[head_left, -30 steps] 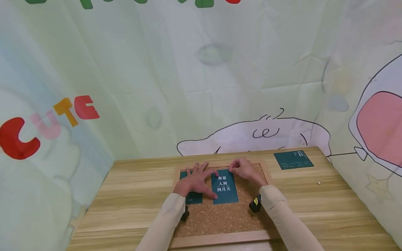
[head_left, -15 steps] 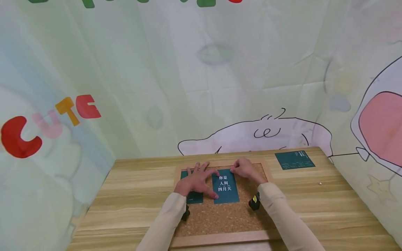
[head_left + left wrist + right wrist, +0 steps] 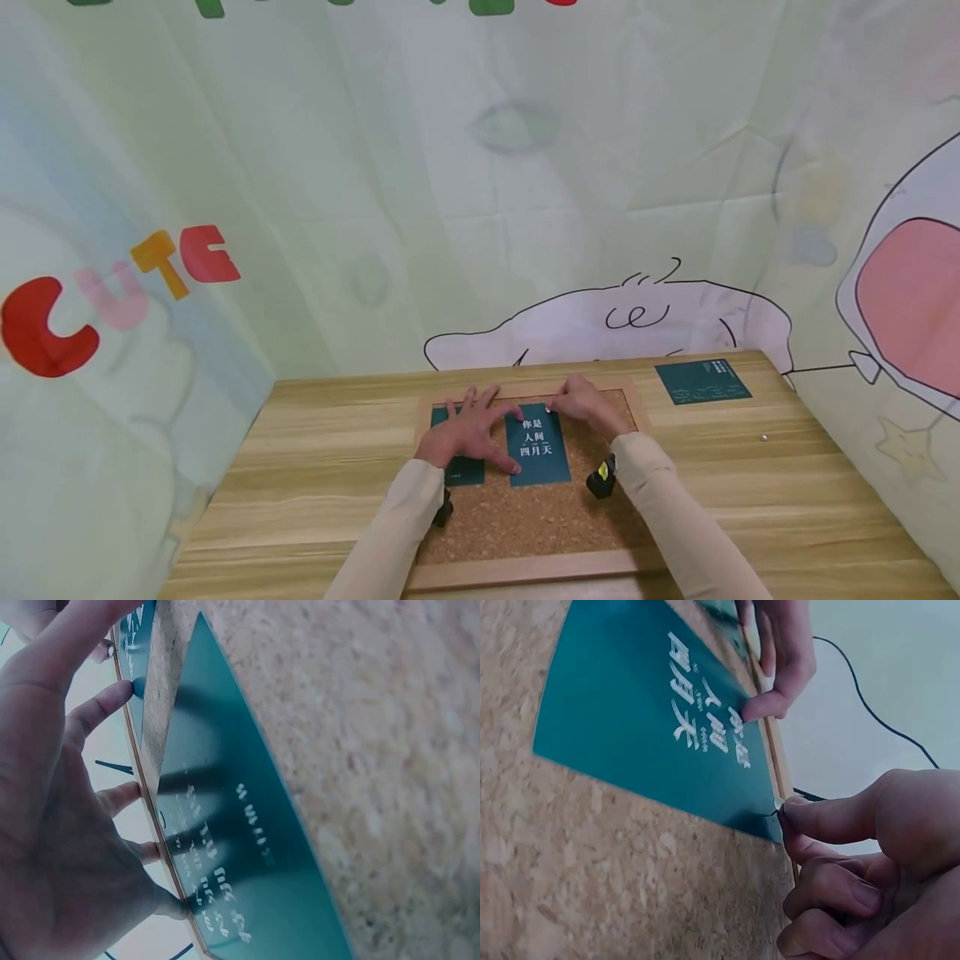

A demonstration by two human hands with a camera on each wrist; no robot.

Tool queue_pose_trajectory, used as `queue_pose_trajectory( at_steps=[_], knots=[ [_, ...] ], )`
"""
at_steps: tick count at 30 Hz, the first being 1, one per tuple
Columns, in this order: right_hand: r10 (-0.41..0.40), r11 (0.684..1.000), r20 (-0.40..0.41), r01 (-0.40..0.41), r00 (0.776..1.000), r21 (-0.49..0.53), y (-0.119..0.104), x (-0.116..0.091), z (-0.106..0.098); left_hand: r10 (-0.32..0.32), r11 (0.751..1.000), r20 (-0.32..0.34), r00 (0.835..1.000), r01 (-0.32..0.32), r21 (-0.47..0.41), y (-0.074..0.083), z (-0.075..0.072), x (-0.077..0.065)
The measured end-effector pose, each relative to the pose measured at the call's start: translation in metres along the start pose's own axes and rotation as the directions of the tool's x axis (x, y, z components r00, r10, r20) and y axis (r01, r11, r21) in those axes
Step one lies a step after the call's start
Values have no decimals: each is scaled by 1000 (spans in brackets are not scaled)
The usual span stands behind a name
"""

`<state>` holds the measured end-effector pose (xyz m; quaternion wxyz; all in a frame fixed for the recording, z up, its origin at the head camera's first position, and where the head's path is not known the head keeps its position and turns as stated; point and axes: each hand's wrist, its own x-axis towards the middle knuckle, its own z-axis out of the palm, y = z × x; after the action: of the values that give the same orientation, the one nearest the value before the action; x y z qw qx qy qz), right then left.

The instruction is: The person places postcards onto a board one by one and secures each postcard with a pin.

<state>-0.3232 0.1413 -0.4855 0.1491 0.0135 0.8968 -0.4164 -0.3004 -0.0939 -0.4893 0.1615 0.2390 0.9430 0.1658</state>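
A dark green card with white Chinese characters (image 3: 540, 473) lies on the wood-framed corkboard (image 3: 517, 529). My left hand (image 3: 467, 435) spreads over the board, its thumb and index fingertip touching this card's left side. Beneath that palm is a second green card (image 3: 217, 825), partly hidden in the head view. At the first card's upper right corner, my right hand (image 3: 583, 403) pinches a thumbtack (image 3: 778, 803) between thumb and index finger. A pale head and a thin point show in the right wrist view. Whether the point has entered the card cannot be made out.
Another green card (image 3: 703, 383) lies on the wooden table (image 3: 322, 467) at the back right. A small shiny object, perhaps another thumbtack (image 3: 764, 437), sits in front of it. A printed curtain (image 3: 360, 183) hangs behind the table.
My right hand has turned slightly at the card's corner, its wrist shifting a little left, and the pale tack head now shows at the fingertips. The left hand stays in place.
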Motion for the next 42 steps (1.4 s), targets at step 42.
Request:
queue_pose_trajectory(
  at_steps=[42],
  knots=[
    [82,990,41,-77,996,-121,-4,17,-4,-8,1000,-7,1000,8,-6,0,0,-2]
  ],
)
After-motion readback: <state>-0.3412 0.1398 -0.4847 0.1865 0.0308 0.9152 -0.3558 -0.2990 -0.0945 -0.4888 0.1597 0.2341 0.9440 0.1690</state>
